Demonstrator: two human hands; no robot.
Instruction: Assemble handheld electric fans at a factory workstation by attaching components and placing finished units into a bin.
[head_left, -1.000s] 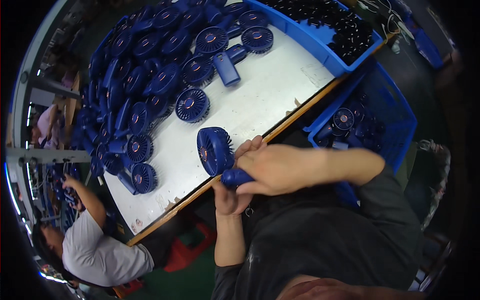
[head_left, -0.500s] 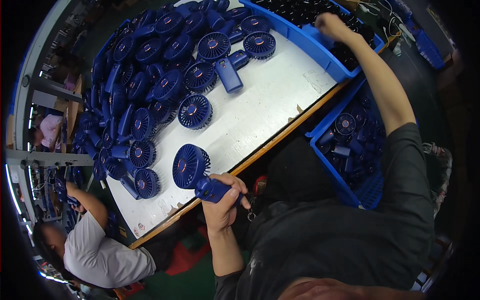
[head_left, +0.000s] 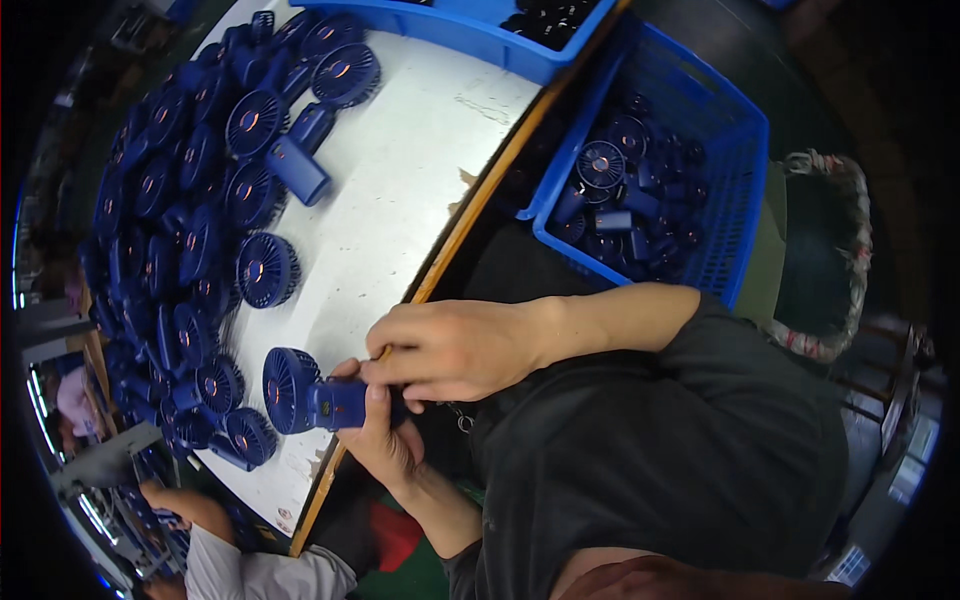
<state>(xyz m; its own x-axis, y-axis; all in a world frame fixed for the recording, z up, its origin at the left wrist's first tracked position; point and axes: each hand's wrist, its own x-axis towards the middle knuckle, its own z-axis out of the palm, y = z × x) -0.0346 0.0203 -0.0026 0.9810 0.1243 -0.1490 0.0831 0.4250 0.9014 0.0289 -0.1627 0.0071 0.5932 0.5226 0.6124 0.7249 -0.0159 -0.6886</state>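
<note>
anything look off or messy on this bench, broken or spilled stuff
Nothing looks broken or spilled. The blue handheld fans lie in a loose heap on the white table, facing every way. Both hands, left hand and right hand, grip one fan at the table edge.

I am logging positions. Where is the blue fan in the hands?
In the head view, the blue handheld fan is low and left of centre, at the white table's near edge, held by both hands.

white table (head_left: 400, 200) w/ wood edge | heap of blue handheld fans (head_left: 190, 230) | blue bin (head_left: 480, 40) at far end
</note>
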